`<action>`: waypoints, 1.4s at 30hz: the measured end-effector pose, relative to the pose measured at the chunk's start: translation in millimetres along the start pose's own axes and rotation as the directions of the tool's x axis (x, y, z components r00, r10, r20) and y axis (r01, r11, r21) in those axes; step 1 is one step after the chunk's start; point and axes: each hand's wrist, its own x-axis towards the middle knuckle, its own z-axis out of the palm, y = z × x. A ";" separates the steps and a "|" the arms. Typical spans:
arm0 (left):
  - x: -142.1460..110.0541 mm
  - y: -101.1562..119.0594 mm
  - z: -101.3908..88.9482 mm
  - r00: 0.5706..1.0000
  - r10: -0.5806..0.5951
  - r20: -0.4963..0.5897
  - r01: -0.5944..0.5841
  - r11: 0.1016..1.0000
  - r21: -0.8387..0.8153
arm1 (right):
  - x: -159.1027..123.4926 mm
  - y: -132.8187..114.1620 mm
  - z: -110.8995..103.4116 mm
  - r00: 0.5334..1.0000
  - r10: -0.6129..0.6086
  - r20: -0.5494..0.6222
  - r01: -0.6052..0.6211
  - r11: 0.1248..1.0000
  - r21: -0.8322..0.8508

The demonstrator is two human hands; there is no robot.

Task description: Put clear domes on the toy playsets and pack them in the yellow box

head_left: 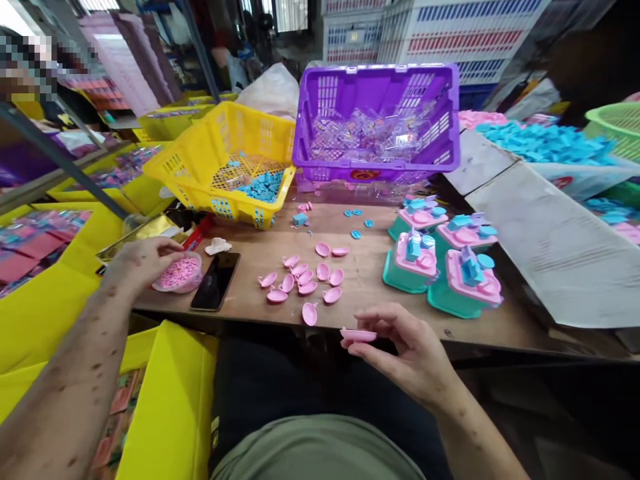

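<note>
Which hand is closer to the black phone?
Left. The left hand is at the tub of small pink bits, beside the phone; the right hand holds a pink piece, farther off to the phone's right.

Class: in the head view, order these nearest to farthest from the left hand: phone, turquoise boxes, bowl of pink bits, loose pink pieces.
1. Bowl of pink bits: at the left hand.
2. Phone: right of the bowl.
3. Loose pink pieces: mid-table.
4. Turquoise boxes: right side.

My left arm (75, 373) reaches forward, fingers of the left hand (135, 265) angled down; nearer me, my right hand (407, 347) pinches, thumb below bent fingers.
</note>
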 end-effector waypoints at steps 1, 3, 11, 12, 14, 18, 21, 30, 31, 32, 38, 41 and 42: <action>-1.3 6.6 -1.2 0.998 -0.013 -0.063 0.016 0.999 0.051 | 1.5 -2.8 -0.8 0.999 -0.040 0.007 0.040 0.999 -0.030; -8.6 26.6 1.0 0.983 -0.011 -0.183 0.025 0.997 0.072 | 5.1 -7.8 -1.7 0.993 -0.112 0.039 0.115 0.990 -0.076; -102.3 157.5 66.7 0.872 0.266 0.412 0.041 0.797 -0.603 | 0.9 -18.5 6.9 0.969 -0.197 0.147 0.208 0.976 -0.064; -112.7 169.7 75.3 0.824 0.311 0.473 0.065 0.778 -0.625 | -1.2 -20.3 7.4 0.966 -0.198 0.165 0.211 0.975 -0.064; -127.9 185.8 88.9 0.752 0.365 0.549 0.114 0.748 -0.654 | -5.3 -24.3 7.2 0.963 -0.203 0.177 0.218 0.974 -0.068; -142.0 191.1 106.5 0.716 0.378 0.586 0.260 0.635 -0.727 | -11.8 -30.7 3.5 0.967 -0.206 0.151 0.221 0.972 -0.085; -148.2 187.4 115.5 0.728 0.352 0.588 0.405 0.471 -0.783 | -14.1 -33.3 1.0 0.970 -0.208 0.129 0.221 0.971 -0.090; -161.4 196.6 116.1 0.789 0.362 0.497 0.232 0.573 -0.786 | -9.8 -34.5 0.3 0.965 -0.241 0.106 0.243 0.970 -0.007; -161.6 197.3 115.1 0.784 0.366 0.502 0.229 0.581 -0.781 | -9.2 -34.4 0.1 0.964 -0.240 0.112 0.242 0.970 -0.001; -161.7 197.5 114.3 0.780 0.368 0.506 0.228 0.587 -0.777 | -8.7 -34.4 -0.1 0.964 -0.239 0.119 0.240 0.971 0.007; -161.6 192.6 110.2 0.769 0.388 0.508 0.128 0.685 -0.717 | -8.6 -32.3 1.3 0.962 -0.235 0.137 0.235 0.972 0.010; -161.1 191.3 108.5 0.766 0.399 0.503 0.070 0.727 -0.683 | -10.7 -30.7 3.3 0.964 -0.238 0.122 0.240 0.971 -0.002; -160.7 191.2 108.4 0.764 0.399 0.506 0.074 0.726 -0.684 | -11.6 -30.3 3.9 0.964 -0.241 0.113 0.243 0.970 -0.007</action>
